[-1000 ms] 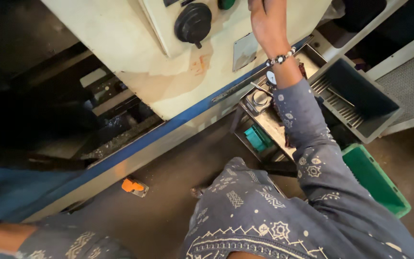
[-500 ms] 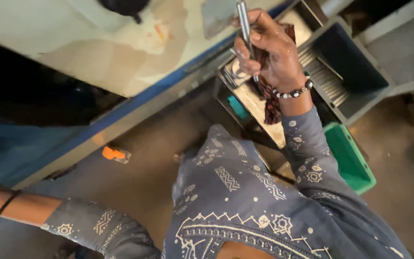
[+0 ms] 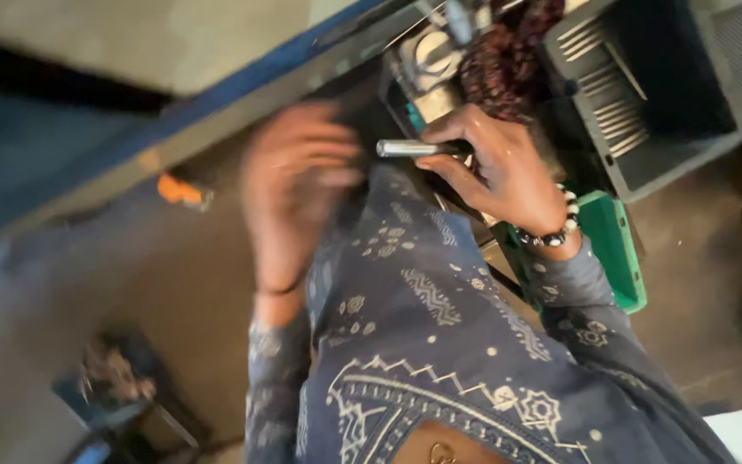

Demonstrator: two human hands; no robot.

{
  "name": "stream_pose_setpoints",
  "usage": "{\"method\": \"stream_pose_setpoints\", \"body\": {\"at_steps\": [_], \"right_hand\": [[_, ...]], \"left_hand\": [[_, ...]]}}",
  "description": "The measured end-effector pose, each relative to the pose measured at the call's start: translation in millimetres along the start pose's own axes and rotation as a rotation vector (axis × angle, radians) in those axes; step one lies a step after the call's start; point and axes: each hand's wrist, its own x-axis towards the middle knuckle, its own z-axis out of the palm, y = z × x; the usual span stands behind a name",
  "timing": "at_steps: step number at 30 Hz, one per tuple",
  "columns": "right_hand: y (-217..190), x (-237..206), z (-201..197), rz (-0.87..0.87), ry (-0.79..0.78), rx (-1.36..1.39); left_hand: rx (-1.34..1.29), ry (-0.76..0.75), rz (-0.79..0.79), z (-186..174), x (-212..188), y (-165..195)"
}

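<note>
My right hand (image 3: pixel 500 167) is closed around a short shiny metal rod (image 3: pixel 405 148) that points left, level with my chest. A beaded bracelet sits on that wrist. My left hand (image 3: pixel 298 185) is raised just left of the rod's tip, fingers spread and blurred by motion, holding nothing that I can see. Both arms wear a blue patterned shirt. A dark red rag (image 3: pixel 508 60) lies just above my right hand.
A cream machine with a blue lower edge (image 3: pixel 242 77) runs across the top left. Dark bins (image 3: pixel 646 103) hold metal parts at the top right, with a green crate (image 3: pixel 616 249) below. An orange object (image 3: pixel 178 191) lies on the grey floor.
My right hand came down from the machine with the metal rod and turned it sideways. My left hand rose from the lower left up to the rod's tip. The view tilted downward.
</note>
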Motion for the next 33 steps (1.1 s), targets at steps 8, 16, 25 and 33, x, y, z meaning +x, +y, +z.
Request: {"method": "stream_pose_setpoints", "body": {"at_steps": [8, 16, 25, 33], "right_hand": [[-9, 2, -15, -0.042, -0.116, -0.144], [-11, -13, -30, -0.125, 0.021, -0.270], [105, -81, 4, 0.206, 0.091, -0.126], [266, -196, 68, 0.775, 0.258, -0.553]], "left_hand": [[0.710, -0.183, 0.355, 48, 9, 18], [0.748, -0.171, 0.375, 55, -3, 4], [0.862, -0.157, 0.181, 53, -7, -24], [0.875, 0.016, -0.037, 16, -57, -62]]}}
